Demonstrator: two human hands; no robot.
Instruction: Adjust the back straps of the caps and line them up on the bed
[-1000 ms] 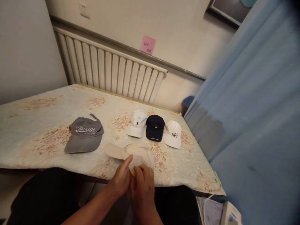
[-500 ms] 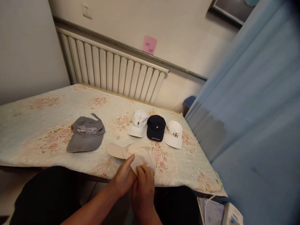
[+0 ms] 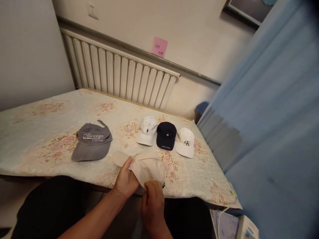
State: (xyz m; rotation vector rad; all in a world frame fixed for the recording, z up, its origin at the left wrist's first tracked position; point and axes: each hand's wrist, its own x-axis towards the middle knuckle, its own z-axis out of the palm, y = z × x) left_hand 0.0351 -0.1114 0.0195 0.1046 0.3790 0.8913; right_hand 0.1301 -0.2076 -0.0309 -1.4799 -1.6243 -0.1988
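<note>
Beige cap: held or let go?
Held: the left hand grips the beige cap beside its brim, and the right hand is on its near edge.

Nearer than the dark cap [image 3: 166, 136]: beige cap [image 3: 151, 166], brim part-covered by left hand [image 3: 127, 181], whose fingers are hidden under the crown. Right hand [image 3: 154, 200] at its near edge, grip unclear. Dark cap's lettering too small to read. Above-right of it, framed picture [image 3: 245, 10] cut by top edge.

The beige cap [image 3: 147, 168] is held, brim [image 3: 119, 159] leftward.
</note>
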